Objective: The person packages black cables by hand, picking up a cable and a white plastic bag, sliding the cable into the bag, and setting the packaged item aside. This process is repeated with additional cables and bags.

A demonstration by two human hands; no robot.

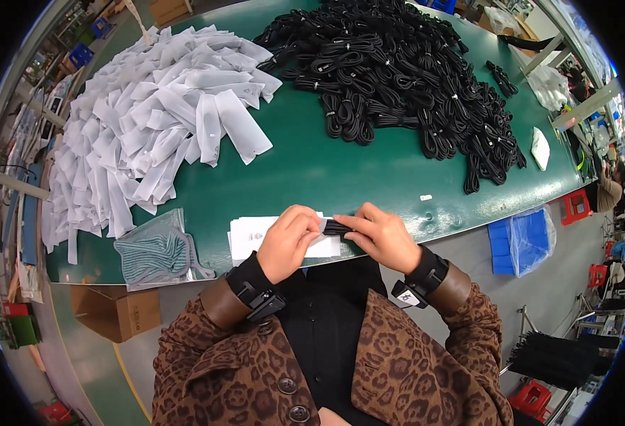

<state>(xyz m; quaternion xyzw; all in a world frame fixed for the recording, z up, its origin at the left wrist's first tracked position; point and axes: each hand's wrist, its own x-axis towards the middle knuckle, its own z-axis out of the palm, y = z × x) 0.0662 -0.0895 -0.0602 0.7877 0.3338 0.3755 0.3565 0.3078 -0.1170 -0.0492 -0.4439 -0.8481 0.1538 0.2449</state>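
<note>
Right grip (382,236) closed on a black cable bundle (336,228), between both grips; left grip (288,243) pinching a pale strip (323,225) at its end; bundle likely light, springy, best held mid-length; white sheets (243,241) beneath the left grip.

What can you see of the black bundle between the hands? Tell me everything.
The black bundle of thin, rubbery-looking strands is held roughly sideways near the green tabletop's front edge, its strands side by side. The right hand covers its right part; at its left end, the left hand pinches a thin whitish piece. White paper sheets lie close by; whether it touches them is unclear. Its right end is hidden.
</note>
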